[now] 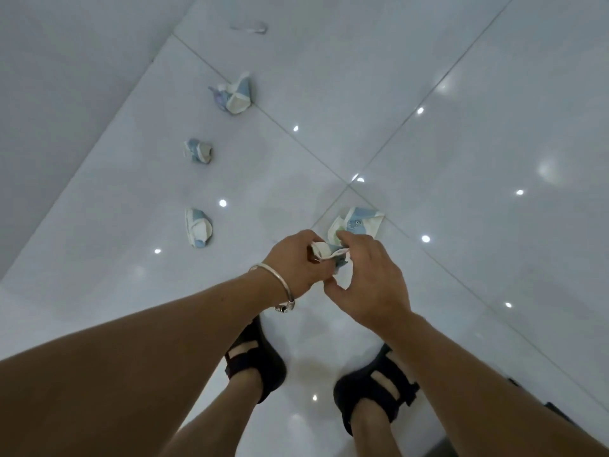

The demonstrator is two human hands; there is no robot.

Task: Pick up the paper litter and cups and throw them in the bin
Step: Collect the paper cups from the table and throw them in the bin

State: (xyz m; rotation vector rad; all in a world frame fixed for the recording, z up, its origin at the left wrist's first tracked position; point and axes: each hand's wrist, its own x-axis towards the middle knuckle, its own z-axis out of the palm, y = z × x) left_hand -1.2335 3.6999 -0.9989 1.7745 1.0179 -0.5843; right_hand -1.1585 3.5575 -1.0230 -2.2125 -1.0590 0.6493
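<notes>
My left hand grips a crushed blue-and-white paper cup above the floor. My right hand is close beside it, fingertips at the cup's right edge; whether they grip it is hidden. Just beyond the hands a flattened blue-and-white cup lies on the tiles. Three more crumpled cups lie in a row to the left: a near one, a middle one and a far one. No bin is in view.
The floor is glossy white tile with grout lines and light reflections. A white wall runs along the left. A clear plastic scrap lies far ahead. My feet in black sandals stand below the hands.
</notes>
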